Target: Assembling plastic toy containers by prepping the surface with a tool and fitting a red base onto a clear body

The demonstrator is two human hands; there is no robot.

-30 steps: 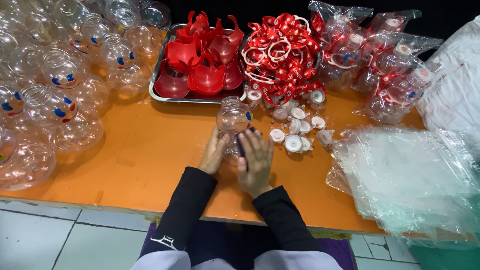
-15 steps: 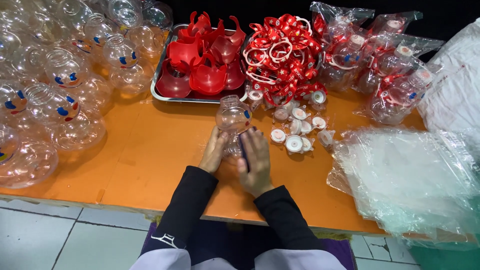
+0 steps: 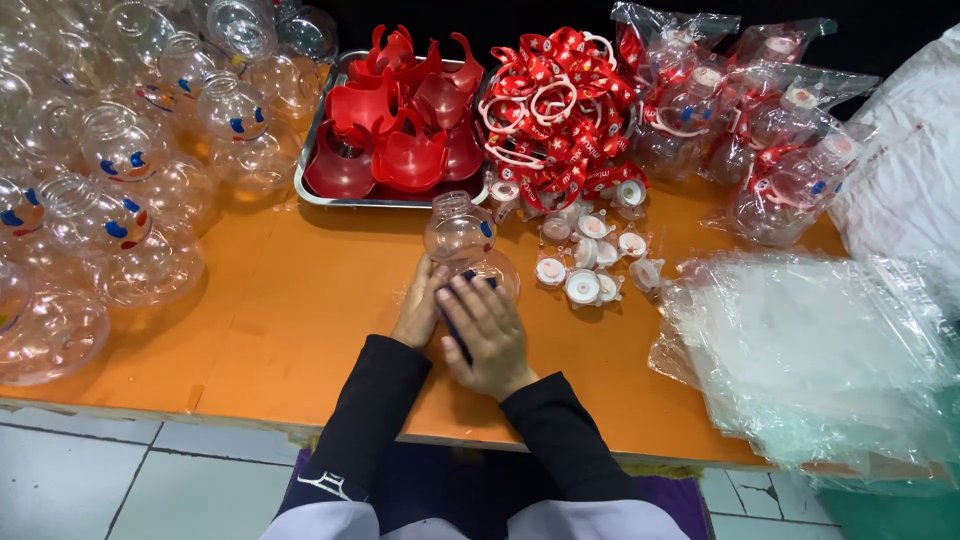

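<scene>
Both hands are closed around one clear bottle (image 3: 462,240) near the front edge of the orange counter (image 3: 270,330): our left hand (image 3: 420,310) cups its side, our right hand (image 3: 485,330) covers its base. We judge the smooth bottle could slip and roll into the white caps (image 3: 590,260) beside it. Sealed clear bags (image 3: 760,120) crowd the back right corner, flat empty bags (image 3: 820,360) the right edge.

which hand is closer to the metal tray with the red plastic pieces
Left. The left hand lies below the metal tray, toward its right end; the right hand sits farther right and slightly lower, with the clear bottle between hands and tray.
</scene>
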